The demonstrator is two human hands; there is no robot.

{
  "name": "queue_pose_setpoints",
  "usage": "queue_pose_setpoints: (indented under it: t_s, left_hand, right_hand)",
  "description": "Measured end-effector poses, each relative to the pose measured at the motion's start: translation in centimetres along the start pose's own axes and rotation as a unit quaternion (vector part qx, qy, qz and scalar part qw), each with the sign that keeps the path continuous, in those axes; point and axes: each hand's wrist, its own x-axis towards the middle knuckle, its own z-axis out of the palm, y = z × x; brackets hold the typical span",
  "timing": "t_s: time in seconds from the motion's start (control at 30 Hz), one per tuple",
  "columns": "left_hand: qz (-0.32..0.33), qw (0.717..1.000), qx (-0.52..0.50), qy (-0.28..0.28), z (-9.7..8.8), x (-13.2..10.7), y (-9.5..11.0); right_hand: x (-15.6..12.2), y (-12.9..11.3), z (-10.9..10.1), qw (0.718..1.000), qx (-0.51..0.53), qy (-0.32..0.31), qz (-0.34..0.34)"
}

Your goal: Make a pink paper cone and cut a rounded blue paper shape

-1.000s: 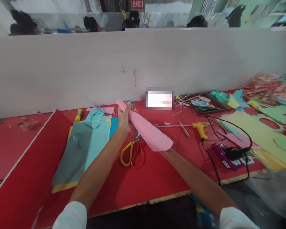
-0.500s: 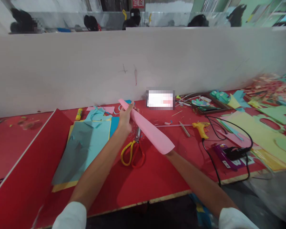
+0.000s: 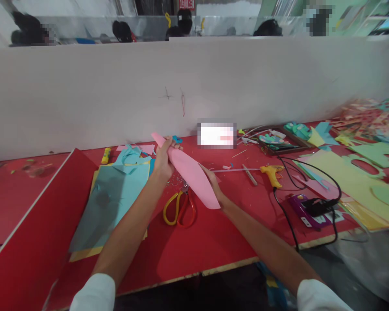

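Observation:
A curved sheet of pink paper [image 3: 194, 175] hangs aslant above the table, narrow at its far left end and wider toward me. My left hand [image 3: 164, 162] is closed around its upper left part, thumb on top. At the lower right edge, my right hand [image 3: 215, 183] grips the sheet, with most of its fingers hidden behind the paper. Beneath the sheet lie scissors [image 3: 180, 211] with one yellow and one red handle loop, their blades mostly covered by the paper.
Blue and yellow sheets [image 3: 116, 203] lie left, near a yellow glue stick [image 3: 106, 155] and an upright red board [image 3: 45, 216]. Rightward are a yellow glue gun [image 3: 271, 175], a corded purple box [image 3: 306, 211], a dark tray [image 3: 298, 142] and paper offcuts [image 3: 363, 125]. A white partition [image 3: 116, 86] stands behind.
The pink paper has shifted left and bends more. My right hand, mostly hidden behind its lower end before, has slid up along the right edge. My left hand has moved slightly left.

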Motion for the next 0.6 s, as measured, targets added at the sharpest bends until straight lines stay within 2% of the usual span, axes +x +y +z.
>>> queue_pose_setpoints:
  t_s: [0.1, 0.2, 0.47, 0.53, 0.6]
  left_hand:
    - [0.002, 0.999, -0.017, -0.035, 0.0, -0.3, 0.0]
    - [-0.010, 0.998, -0.030, -0.059, 0.2, -0.8, -0.1]
    - [-0.002, 0.994, -0.093, -0.051, -0.2, 0.0, 0.5]
    - [0.008, 0.993, -0.108, -0.048, -0.7, 0.6, 1.1]
    - [0.022, 0.992, -0.116, -0.037, -1.1, 1.1, 2.1]
  right_hand:
    - [0.4, 0.3, -0.2, 0.998, -0.005, 0.011, -0.060]
    - [0.6, 0.8, -0.4, 0.997, -0.026, 0.020, -0.071]
    - [0.7, 1.2, -0.4, 0.986, -0.067, 0.021, -0.154]
    - [0.6, 1.2, -0.5, 0.976, -0.098, 0.056, -0.188]
    - [0.5, 1.3, -0.7, 0.957, -0.139, 0.120, -0.226]
